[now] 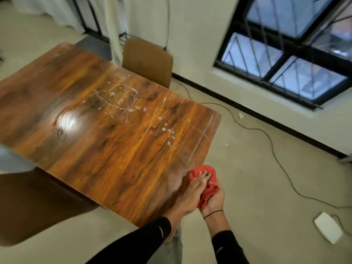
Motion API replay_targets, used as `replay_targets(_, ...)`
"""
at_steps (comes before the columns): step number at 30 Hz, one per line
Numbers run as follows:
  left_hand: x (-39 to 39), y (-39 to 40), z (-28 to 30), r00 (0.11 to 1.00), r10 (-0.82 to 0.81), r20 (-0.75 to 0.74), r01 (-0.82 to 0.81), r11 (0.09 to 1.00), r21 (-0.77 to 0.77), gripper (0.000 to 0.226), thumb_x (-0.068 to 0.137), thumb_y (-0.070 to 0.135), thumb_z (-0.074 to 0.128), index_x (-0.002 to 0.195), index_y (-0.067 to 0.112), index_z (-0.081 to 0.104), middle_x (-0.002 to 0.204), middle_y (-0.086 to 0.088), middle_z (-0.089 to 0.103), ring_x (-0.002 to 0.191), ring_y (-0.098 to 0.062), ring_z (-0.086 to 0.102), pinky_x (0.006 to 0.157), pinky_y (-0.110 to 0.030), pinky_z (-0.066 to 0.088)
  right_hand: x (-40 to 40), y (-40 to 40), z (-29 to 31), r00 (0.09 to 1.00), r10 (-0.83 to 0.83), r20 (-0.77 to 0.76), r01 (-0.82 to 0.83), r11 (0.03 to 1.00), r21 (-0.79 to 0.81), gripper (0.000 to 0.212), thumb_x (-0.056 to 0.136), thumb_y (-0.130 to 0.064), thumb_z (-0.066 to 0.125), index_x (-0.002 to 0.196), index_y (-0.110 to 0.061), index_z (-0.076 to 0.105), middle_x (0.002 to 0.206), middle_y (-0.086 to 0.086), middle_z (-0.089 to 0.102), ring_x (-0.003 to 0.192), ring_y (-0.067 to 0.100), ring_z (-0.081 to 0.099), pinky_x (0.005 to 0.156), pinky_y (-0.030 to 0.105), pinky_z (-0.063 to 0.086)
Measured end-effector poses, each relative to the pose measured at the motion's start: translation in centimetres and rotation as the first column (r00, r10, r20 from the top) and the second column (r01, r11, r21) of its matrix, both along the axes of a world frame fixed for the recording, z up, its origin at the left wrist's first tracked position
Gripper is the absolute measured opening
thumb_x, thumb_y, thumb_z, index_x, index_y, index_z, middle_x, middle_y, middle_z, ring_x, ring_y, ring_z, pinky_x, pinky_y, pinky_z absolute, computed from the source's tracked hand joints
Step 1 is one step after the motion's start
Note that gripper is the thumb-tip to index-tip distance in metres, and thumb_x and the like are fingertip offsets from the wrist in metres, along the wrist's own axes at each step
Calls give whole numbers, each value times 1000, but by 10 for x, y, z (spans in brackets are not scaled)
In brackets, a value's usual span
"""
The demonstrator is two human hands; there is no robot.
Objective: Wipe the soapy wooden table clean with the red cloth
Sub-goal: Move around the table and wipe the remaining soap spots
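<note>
Both hands bunch a red cloth (204,184) at the table (114,149) edge, about 5 o'clock. The left hand (194,189) presses flat on top; the right hand (214,200) closes around the cloth from below. Soap (133,109) streaks and blobs cover the table's far half, toward 12 o'clock, unwiped. Wiping seems barely begun. No containers visible.
</note>
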State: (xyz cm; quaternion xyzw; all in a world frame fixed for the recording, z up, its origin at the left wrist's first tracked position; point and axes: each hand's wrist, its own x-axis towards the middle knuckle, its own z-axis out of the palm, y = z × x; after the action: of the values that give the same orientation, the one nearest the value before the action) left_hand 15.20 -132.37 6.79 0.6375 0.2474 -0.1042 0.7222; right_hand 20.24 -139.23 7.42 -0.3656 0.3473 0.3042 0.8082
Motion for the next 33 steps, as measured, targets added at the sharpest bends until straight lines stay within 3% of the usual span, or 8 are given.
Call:
replay_targets(5, 7, 45, -27, 848, 529, -32, -526, 847, 79, 31, 117, 26, 47, 120, 28, 78, 121, 16, 77, 117, -1, 70, 110, -41, 54, 61, 1, -20, 919, 364, 153, -316, 910, -270, 58, 100, 0, 36, 151, -8, 60, 142, 22, 68, 130, 45, 64, 111, 54, 52)
replay_targets(11, -67, 108, -71, 558, 823, -109, -699, 537, 472, 21, 114, 19, 54, 120, 18, 74, 123, 0, 72, 120, -23, 67, 111, -46, 52, 79, 32, -48, 516, 795, 320, -516, 586, -625, 72, 91, -2, 49, 156, -31, 55, 133, -8, 58, 83, 11, 67, 66, 26, 56)
replay_targets(14, -104, 103, -101, 582, 799, -150, -522, 509, 684, 28, 113, 22, 54, 137, 17, 67, 144, -10, 61, 139, -33, 53, 121, -48, 39, 81, 52, -76, 265, 896, 357, -571, 444, -690, 81, 88, -5, 48, 167, -21, 42, 151, -15, 47, 83, -11, 68, 66, 14, 58)
replay_targets(16, -119, 86, -120, 602, 770, -212, -409, 525, 747, 40, 115, 28, 51, 154, 19, 56, 164, -9, 46, 153, -32, 42, 129, -50, 31, 82, 68, -91, 46, 942, 333, -585, 295, -756, 84, 90, -6, 47, 172, -21, 33, 170, -5, 35, 108, 0, 70, 85, 25, 61)
replay_targets(18, -125, 67, -137, 579, 788, -208, -376, 485, 790, 46, 117, 33, 45, 162, 22, 47, 175, -5, 33, 162, -28, 31, 133, -48, 21, 81, 84, -113, -385, 884, 264, -485, 49, -873, 94, 85, -10, 50, 175, -19, 24, 183, 4, 13, 161, 27, 36, 127, 53, 36)
replay_targets(21, -121, 41, -151, 362, 915, -180, -456, 342, 821, 52, 118, 41, 36, 167, 25, 38, 181, -3, 22, 167, -27, 23, 133, -49, 16, 55, 87, -147, -916, 400, -15, -6, -52, -999, 104, 83, -33, 57, 177, -18, 13, 184, 9, -7, 171, 28, -7, 137, 61, 1)
replay_targets(26, -106, 8, -166, 108, 985, -134, -514, 171, 841, 55, 119, 48, 28, 171, 35, 23, 182, -2, 14, 164, -31, 30, 128, -57, 34, 19, 67, -176, -977, 152, -148, 176, 194, -965, 84, 105, -53, 44, 175, -14, 19, 184, 14, 9, 171, 30, 10, 137, 58, 8)
replay_targets(33, -105, 7, -173, 80, 990, -117, -493, 141, 858, 54, 117, 46, 33, 170, 37, 24, 160, -11, 38, 109, -34, 69, 84, -53, 65, 80, 102, -189, -914, 307, -265, 339, 217, -916, 89, 100, -49, 45, 177, -29, 7, 185, 3, -6, 171, 29, 0, 130, 75, 2)
